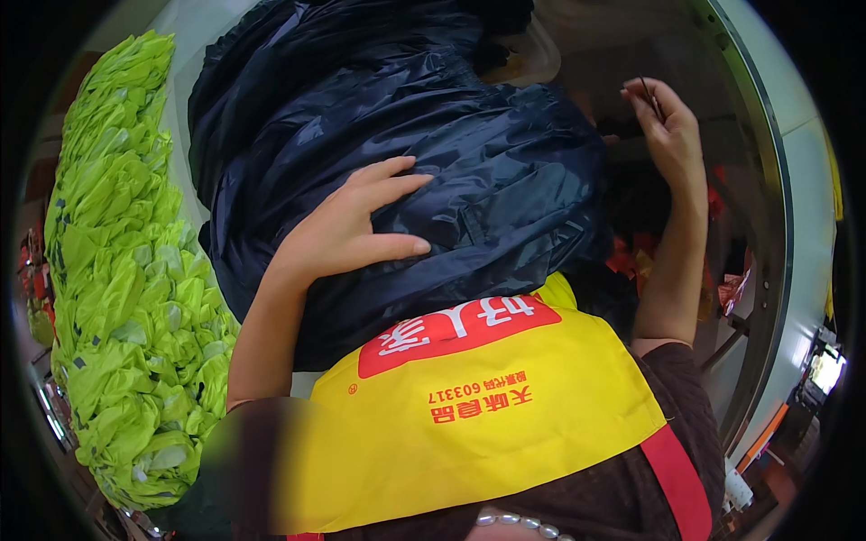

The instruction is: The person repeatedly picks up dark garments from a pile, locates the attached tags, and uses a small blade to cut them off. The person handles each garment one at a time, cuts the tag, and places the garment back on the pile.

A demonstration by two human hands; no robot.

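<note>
A heap of dark navy, shiny gathered fabric (514, 171) fills the middle and reaches up to the far edge. My left hand (352, 225) lies on its near left part, palm down, fingers spread and nothing held. Off to the right, my right hand (669, 135) is raised beside the heap, clear of the cloth. Between its thumb and fingers is a thin dark pointed tool (649, 97); too little of it shows to tell its exact kind.
A long pile of bright lime-green thin fabric pieces (126, 261) runs down the left side. A pale plastic tub (543, 56) sits at the far end, partly covered by navy cloth. The dark table edge (774, 162) curves along the right. A yellow apron (505, 451) covers my front.
</note>
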